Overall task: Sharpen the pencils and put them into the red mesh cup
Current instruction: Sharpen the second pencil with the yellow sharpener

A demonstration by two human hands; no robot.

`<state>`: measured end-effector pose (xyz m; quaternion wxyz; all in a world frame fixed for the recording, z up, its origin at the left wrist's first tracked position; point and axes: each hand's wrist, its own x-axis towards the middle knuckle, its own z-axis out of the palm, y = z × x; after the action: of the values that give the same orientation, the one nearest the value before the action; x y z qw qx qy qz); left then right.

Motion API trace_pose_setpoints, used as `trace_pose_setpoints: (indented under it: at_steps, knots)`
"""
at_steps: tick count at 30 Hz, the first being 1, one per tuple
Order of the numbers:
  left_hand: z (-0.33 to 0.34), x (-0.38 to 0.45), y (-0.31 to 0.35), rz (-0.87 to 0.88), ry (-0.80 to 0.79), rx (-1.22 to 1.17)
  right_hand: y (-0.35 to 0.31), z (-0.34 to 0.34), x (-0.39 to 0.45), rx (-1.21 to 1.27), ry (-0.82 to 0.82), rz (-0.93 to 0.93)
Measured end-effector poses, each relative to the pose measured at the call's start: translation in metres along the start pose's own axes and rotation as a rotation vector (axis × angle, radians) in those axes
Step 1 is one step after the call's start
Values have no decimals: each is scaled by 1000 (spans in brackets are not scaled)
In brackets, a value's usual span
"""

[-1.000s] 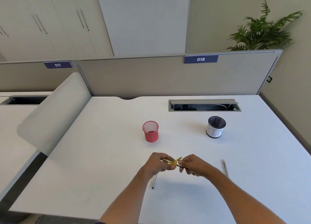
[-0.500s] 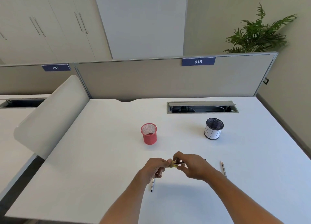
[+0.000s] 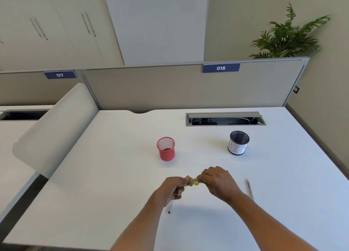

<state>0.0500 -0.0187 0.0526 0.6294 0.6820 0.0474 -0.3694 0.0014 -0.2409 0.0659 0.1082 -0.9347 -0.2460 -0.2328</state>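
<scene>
Now our left hand (image 3: pixel 172 189) still grips the yellow sharpener (image 3: pixel 193 182), while our right hand (image 3: pixel 217 182), fingers closed on the pencil (image 3: pixel 198 179), has rolled over it; the red mesh cup (image 3: pixel 166 148) stands farther back.

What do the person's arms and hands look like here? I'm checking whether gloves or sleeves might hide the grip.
Both arms are bare from the bottom of the picture up to the wrists: no sleeves show. The left hand and right hand wear no gloves. No watch, bracelet or ring is visible, and no markings show.
</scene>
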Motion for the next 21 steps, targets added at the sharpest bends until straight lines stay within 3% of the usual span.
trace_pose_setpoints:
  at_steps: [5,9,12,15,21]
  knots:
    - [-8,1,-4,30,-6,78,-4,1,2,36,-104,130]
    - [-13,-2,-5,18,41,185,-8,3,8,112,-448,402]
    - [-14,-3,-4,14,46,266,-10,5,13,451,-621,672]
    - [-14,-6,-6,16,21,319,-6,6,10,786,-767,756]
    - [-14,-8,-4,-20,23,339,-7,8,3,856,-739,734]
